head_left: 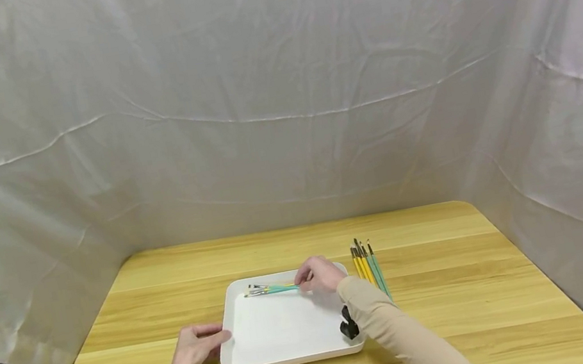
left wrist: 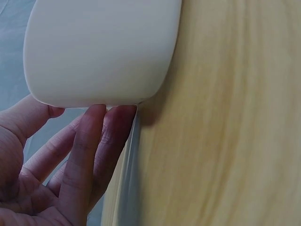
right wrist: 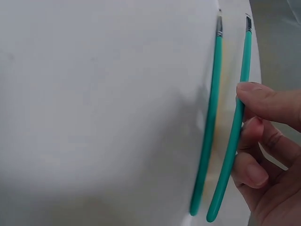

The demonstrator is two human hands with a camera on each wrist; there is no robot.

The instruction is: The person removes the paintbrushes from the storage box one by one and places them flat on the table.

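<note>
White plastic tray (head_left: 283, 333) sits on the wooden table (head_left: 466, 307), both hands on it. Right hand (head_left: 319, 274) is over the tray's far edge, fingers curled, pinching a green-handled paintbrush (right wrist: 233, 136) between thumb and fingertips (right wrist: 263, 101); handle runs along the fingers, metal ferrule end pointing away from the palm. A second green paintbrush (right wrist: 209, 127) lies in the tray just beside the held one, on the side away from the palm, nearly parallel, not touched by the fingers. Something yellow shows under or between them; head view suggests a yellow handle in the same bunch, can't tell clearly. From the head view the brush tips stick out to the left of the right hand, along the tray's far wall. Left hand (head_left: 195, 349) rests flat on the table, fingers straight and relaxed, fingertips (left wrist: 96, 115) touching the tray's outer left wall near its rounded corner, holding nothing. More paintbrushes (head_left: 367, 266), yellow and green, lie in a loose bundle on the table just to the right of the right hand, outside the tray, bristles pointing away from the person. Beige sleeves on both arms, black wrist cameras. White cloth backdrop (head_left: 276, 93) behind and at both sides.
</note>
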